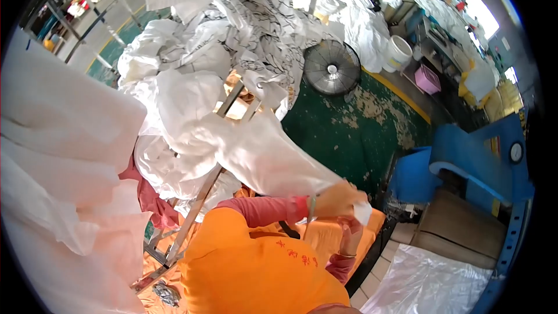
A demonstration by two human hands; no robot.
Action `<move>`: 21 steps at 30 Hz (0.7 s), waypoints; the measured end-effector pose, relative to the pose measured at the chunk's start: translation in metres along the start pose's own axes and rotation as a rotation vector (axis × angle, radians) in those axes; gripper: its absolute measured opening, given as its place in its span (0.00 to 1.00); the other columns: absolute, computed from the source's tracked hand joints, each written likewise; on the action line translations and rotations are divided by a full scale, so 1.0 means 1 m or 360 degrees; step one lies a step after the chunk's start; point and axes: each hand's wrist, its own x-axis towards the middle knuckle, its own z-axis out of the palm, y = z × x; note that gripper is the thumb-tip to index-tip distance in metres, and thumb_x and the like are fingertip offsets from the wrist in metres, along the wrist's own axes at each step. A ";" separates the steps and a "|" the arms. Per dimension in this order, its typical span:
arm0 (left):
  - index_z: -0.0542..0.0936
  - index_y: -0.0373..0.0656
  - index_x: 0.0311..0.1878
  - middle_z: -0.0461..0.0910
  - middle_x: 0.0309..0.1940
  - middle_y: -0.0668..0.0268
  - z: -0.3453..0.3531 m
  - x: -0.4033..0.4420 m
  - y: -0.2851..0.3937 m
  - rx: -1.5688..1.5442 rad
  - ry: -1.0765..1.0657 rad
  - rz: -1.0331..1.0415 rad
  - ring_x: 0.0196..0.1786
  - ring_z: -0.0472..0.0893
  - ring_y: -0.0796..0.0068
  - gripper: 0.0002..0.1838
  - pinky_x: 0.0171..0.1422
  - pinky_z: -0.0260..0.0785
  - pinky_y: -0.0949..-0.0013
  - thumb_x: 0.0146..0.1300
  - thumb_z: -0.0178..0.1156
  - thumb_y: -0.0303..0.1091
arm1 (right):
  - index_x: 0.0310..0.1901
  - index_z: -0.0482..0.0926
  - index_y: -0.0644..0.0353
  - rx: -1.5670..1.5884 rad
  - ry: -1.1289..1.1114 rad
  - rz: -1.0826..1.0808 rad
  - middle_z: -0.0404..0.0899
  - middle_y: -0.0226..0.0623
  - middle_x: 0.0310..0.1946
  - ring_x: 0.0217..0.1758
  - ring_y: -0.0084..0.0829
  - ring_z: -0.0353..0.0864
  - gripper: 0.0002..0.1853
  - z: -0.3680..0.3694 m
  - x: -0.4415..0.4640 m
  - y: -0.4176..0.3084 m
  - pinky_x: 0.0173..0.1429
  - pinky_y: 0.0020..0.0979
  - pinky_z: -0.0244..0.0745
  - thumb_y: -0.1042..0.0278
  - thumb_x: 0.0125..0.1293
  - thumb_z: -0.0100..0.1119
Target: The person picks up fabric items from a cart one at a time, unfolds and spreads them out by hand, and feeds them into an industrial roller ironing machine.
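Note:
A long piece of white cloth (273,154) stretches from the pile of white fabric toward my hands at the centre right. My left hand (338,199) is closed around the end of this cloth, and a small white flap sticks out past its fingers. Just below it, my right hand (351,234) is raised, its fingers pressed against the same white end. The two hands are close together, in front of the orange apron (256,267). Part of the cloth lies over a metal frame (197,209).
White sheets (64,168) hang at the left. A black round fan (332,67) stands on the green floor beyond the cloth. Blue pressing equipment (471,151) is at the right, above a white sheet (430,279). A white bucket (399,52) stands farther back.

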 end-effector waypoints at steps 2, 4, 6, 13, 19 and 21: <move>0.80 0.45 0.38 0.80 0.34 0.62 0.039 -0.004 0.006 -0.0195 -0.0136 0.0198 0.41 0.78 0.60 0.14 0.46 0.67 0.62 0.42 0.62 0.26 | 0.57 0.66 0.55 -0.0045 -0.0079 -0.0272 0.70 0.30 0.49 0.50 0.28 0.73 0.28 -0.021 -0.006 0.016 0.51 0.28 0.69 0.68 0.55 0.65; 0.80 0.45 0.39 0.80 0.36 0.62 0.064 -0.008 0.020 -0.0244 -0.0289 0.0325 0.44 0.77 0.62 0.17 0.48 0.65 0.62 0.41 0.63 0.25 | 0.54 0.67 0.59 -0.0565 -0.0033 -0.0640 0.73 0.36 0.47 0.48 0.30 0.75 0.21 -0.031 -0.011 0.008 0.48 0.28 0.72 0.73 0.59 0.60; 0.80 0.45 0.41 0.80 0.38 0.63 0.073 -0.010 0.029 -0.0332 -0.0336 0.0423 0.47 0.76 0.62 0.18 0.50 0.64 0.62 0.40 0.62 0.24 | 0.52 0.68 0.61 -0.0845 0.0059 -0.0751 0.75 0.38 0.45 0.46 0.30 0.77 0.17 -0.040 -0.016 0.001 0.47 0.28 0.74 0.74 0.60 0.57; 0.79 0.43 0.36 0.77 0.36 0.64 0.058 0.009 0.059 -0.0551 0.0127 0.0455 0.44 0.76 0.63 0.13 0.48 0.68 0.64 0.43 0.63 0.25 | 0.40 0.69 0.59 -0.0399 0.0702 -0.0610 0.74 0.37 0.36 0.40 0.35 0.77 0.09 -0.041 -0.046 -0.065 0.45 0.35 0.77 0.62 0.66 0.47; 0.79 0.35 0.37 0.79 0.30 0.63 0.076 0.031 0.050 -0.1375 -0.0330 -0.0218 0.30 0.77 0.76 0.07 0.36 0.69 0.73 0.58 0.58 0.28 | 0.34 0.76 0.64 -0.0838 0.1129 -0.0755 0.74 0.30 0.29 0.34 0.23 0.74 0.05 -0.092 -0.078 -0.053 0.38 0.24 0.69 0.74 0.56 0.54; 0.79 0.34 0.33 0.77 0.23 0.67 0.073 0.039 0.053 -0.1230 -0.0460 -0.0234 0.25 0.73 0.83 0.09 0.29 0.64 0.77 0.60 0.59 0.32 | 0.37 0.78 0.66 -0.1115 0.1142 -0.0506 0.77 0.29 0.29 0.35 0.19 0.74 0.09 -0.078 -0.081 -0.068 0.40 0.23 0.70 0.80 0.53 0.58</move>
